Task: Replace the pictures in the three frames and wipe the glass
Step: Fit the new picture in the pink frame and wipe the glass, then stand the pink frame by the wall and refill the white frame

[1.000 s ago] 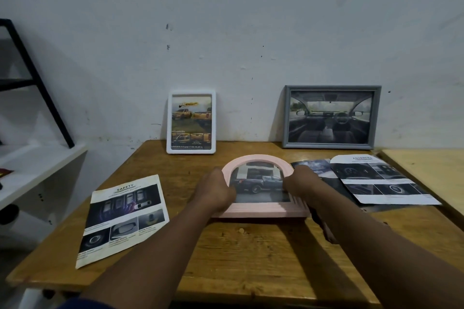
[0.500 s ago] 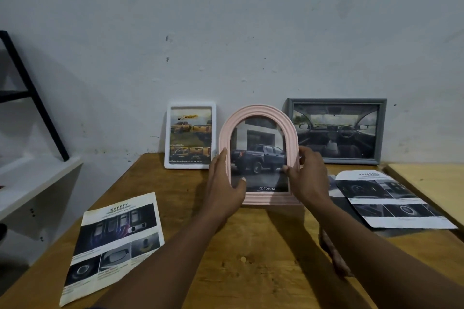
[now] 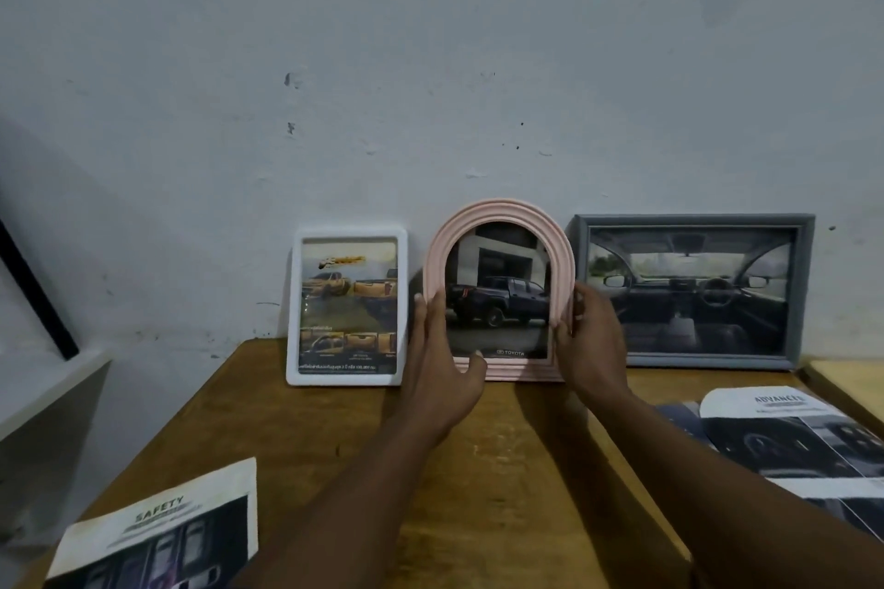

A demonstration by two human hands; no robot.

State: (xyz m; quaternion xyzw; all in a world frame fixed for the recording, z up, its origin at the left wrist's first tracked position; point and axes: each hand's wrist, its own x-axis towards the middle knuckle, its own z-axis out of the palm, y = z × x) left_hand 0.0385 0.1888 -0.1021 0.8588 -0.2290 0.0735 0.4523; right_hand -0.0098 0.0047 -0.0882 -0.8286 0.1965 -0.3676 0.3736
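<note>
A pink arched frame (image 3: 497, 215) with a picture of a dark pickup truck stands upright at the back of the wooden table (image 3: 502, 483), against the wall. My left hand (image 3: 442, 359) grips its left side and lower edge. My right hand (image 3: 591, 340) grips its right side. To its left a white frame (image 3: 347, 306) with yellow trucks leans on the wall. On its right stands a grey frame (image 3: 693, 289) showing a car interior.
A "SAFETY" brochure page (image 3: 158, 536) lies at the table's front left. More brochure pages (image 3: 784, 440) lie at the right. A lighter table (image 3: 856, 383) adjoins on the right. A white shelf (image 3: 43, 402) with a black bar stands at left.
Both hands lifted the pink frame from flat on the table, stood it upright, and moved it back between the white and grey frames by the wall.
</note>
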